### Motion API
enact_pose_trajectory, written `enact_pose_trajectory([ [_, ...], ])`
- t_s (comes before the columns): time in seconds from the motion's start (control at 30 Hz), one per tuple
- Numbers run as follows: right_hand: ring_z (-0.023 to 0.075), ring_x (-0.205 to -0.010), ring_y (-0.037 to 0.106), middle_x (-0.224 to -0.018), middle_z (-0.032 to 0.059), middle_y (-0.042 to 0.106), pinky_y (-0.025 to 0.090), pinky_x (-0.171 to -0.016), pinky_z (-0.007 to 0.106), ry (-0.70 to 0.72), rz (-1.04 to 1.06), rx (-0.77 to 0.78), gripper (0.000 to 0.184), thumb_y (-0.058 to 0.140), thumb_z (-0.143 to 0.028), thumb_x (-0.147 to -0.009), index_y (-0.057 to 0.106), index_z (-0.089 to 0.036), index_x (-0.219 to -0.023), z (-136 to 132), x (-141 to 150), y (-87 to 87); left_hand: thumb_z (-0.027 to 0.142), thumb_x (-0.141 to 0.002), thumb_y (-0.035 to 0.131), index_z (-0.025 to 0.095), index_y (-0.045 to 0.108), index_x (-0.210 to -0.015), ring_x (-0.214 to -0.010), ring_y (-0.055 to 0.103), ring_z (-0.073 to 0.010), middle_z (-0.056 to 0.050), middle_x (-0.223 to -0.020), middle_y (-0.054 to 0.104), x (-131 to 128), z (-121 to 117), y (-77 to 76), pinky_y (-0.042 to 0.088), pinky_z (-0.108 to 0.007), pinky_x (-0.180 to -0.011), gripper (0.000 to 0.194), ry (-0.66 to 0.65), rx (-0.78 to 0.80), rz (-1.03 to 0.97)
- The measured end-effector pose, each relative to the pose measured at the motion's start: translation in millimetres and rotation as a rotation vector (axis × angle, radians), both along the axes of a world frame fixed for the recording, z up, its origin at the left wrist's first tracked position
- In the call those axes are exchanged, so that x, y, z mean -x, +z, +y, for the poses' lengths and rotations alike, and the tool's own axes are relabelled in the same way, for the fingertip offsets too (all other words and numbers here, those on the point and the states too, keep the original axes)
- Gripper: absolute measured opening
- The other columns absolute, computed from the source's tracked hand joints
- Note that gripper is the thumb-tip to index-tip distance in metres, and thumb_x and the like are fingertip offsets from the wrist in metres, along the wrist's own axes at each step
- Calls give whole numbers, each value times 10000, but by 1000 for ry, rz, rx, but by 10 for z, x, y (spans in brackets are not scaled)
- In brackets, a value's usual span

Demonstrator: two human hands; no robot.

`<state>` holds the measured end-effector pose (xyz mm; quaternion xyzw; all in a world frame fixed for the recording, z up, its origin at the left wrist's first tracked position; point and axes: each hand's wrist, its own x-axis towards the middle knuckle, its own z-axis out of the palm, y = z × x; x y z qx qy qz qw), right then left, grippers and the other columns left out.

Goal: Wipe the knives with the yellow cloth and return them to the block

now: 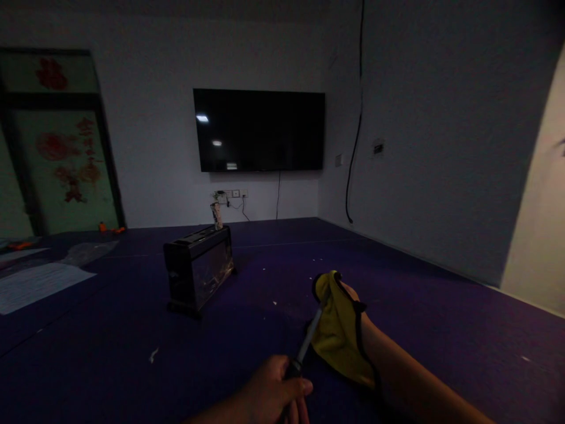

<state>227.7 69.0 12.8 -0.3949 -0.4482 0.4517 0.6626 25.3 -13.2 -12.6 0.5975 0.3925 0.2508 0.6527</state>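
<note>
My left hand (276,393) is at the bottom centre, closed round the dark handle of a thin tool (309,338). The tool's grey shaft slants up and right. My right hand (353,292) reaches in from the lower right and is mostly covered by a yellow cloth with black trim (339,335). The cloth bunches over its fingers, right where the tip of the shaft ends. The fingers themselves are hidden under the cloth. Both hands hover above the purple floor mat (419,318).
A black box-shaped appliance (198,268) stands on the mat ahead and to the left. A dark TV (259,129) hangs on the far wall above a socket with cables. White sheets (35,282) lie at the left. The room is dim.
</note>
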Motion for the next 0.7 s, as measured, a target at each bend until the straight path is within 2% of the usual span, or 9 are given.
enact_pose_trajectory([
  [0.23,118,-376,437,-435,-43,485,368,-378,256,-94,121,20,376,676,-510,-465,504,-197,-580,23,8,104,437,-661,556,131,436,-822,-323,426,-58,1,-527,581,-5,-20,5,277,-163,-315,366,-25,22,-44],
  [0.5,121,-388,440,-437,-45,488,372,-393,253,-102,92,6,285,656,-432,-489,517,-200,-575,91,-42,114,439,-638,562,123,457,-778,-318,421,-50,-4,-518,577,6,-6,4,258,-152,-307,361,-43,-12,-28],
  [0.7,129,-424,447,-475,-29,503,366,-412,254,-132,27,-24,269,670,-408,-484,530,-194,-566,142,-103,87,391,-651,532,123,440,-826,-312,418,-58,-2,-514,577,-4,-23,2,268,-155,-295,333,-5,21,-12],
])
